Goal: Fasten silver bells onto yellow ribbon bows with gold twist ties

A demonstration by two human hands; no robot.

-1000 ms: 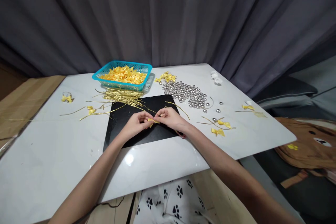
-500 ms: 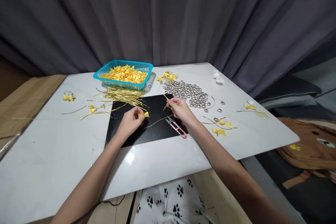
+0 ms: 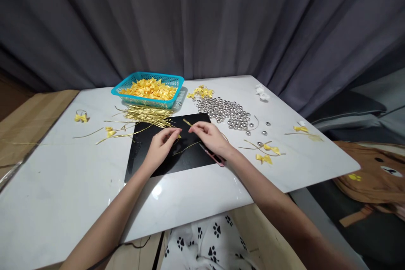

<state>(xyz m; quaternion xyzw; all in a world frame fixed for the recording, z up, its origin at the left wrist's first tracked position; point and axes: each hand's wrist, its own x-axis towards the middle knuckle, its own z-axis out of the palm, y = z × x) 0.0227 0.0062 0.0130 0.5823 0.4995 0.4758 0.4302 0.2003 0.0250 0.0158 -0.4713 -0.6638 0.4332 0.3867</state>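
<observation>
Item one, gold cord (image 3: 186, 122): in your right hand (image 3: 210, 138), over the black board. Its short end pointed away from you and to the left, its long axis slanting across the gap between your hands. A thin strand (image 3: 187, 148) lay lower on the board, running leftward and toward you from beneath that hand.

Item two, yellow bow (image 3: 179, 136): at your left hand (image 3: 162, 145), above the same board. Only a sliver showed past your fingers; which way its long axis ran you could not tell.

Materials: the cord was thin, shiny and metallic; the board (image 3: 177, 164) flat, dark and four-sided; the counter (image 3: 79, 202) glossy white. A turquoise lattice basket (image 3: 148, 102) held a heap of satiny bows (image 3: 150, 89), with a bundle of straight gold cords (image 3: 148, 114) just before it. Small silver beads (image 3: 237, 120), rounded and shiny, lay in a spread pile to the right. Pink snips (image 3: 222, 164) lay partly beneath your right hand.

Pose: your forearms converged from the lower corners, hands near each other but apart. Left grip: pinched on the bow, mostly hidden. Right grip: thumb and forefinger pinching the cord.
</observation>
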